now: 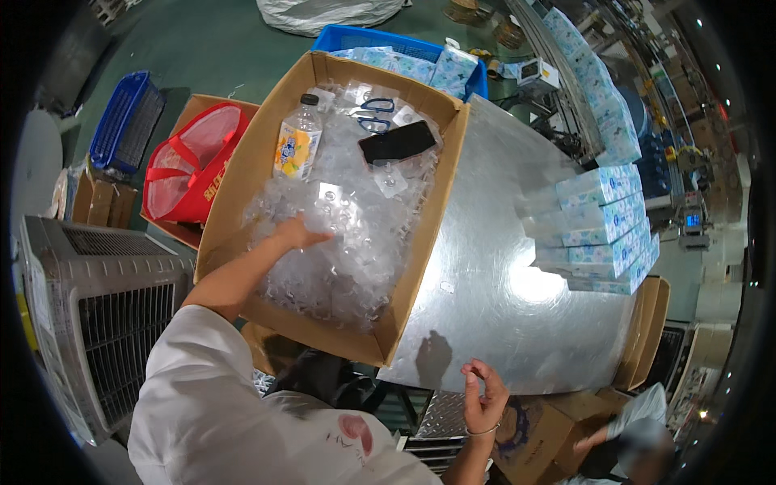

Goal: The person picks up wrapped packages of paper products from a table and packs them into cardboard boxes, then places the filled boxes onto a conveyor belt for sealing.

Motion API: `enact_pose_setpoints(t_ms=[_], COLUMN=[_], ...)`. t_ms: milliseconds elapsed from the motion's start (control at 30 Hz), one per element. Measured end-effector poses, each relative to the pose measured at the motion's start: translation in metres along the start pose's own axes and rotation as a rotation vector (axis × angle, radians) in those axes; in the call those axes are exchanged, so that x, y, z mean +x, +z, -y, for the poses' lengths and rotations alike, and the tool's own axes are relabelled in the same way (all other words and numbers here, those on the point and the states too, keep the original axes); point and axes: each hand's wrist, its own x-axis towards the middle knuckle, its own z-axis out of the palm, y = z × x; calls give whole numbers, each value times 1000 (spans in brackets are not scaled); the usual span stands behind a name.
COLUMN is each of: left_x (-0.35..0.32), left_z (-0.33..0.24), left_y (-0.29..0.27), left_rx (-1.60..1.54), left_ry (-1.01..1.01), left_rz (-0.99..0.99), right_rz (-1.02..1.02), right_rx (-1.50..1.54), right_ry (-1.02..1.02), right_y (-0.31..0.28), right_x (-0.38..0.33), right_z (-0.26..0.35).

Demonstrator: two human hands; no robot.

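A large cardboard box (454,174) stands before me, filled with a heap of small clear plastic pieces (356,267). My left hand (301,233) reaches into the box and touches the heap, thumb and fingers apart; some fingertips are hidden among the pieces. Over the near edge of the metal table (485,323), my right hand (485,400) is raised, its fingers curled toward the thumb in a pinch. Anything between those fingertips is too small to make out. On the heap lie a drink bottle (297,139), a black phone (396,144) and blue-handled scissors (377,113).
Stacked blue-and-white tissue packs (602,230) stand at the table's right. More packs fill a blue crate (335,39) behind the box. Left are a red bag (194,166), a blue basket (125,125) and a grey air cooler (105,267). Another person (638,444) is at lower right.
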Motion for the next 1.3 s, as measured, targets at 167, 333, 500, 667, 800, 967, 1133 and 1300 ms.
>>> enact_pose_setpoints(t_ms=[167,333,500,667,800,967,1133,1300], left_x=[-19,-89,-3,69,64,6,-40,-4], left_z=[-49,-100,-113,-120,-99,-70,-83,-35], left_y=[74,31,-32,3,62,82,73,88], left_rx=[-10,-33,-53,133,113,241,364,333], left_ry=[224,328,537,517,583,503,373,799], left_rz=[172,402,-57,-584,-548,-213,-43,-97], right_rz=[-26,-90,-156,-136,-170,-184,-299,-439], right_rx=[10,-58,30,-7,12,3,-9,-84], right_ry=[18,-3,164,106,149,137,73,166], right_y=[-6,-25,-34,-33,-33,-34,-45,-63], right_x=[-14,-23,-54,-63,-82,-101,-126,-179], right_z=[-11,-3,-21,-22,-31,-26,-18,-32])
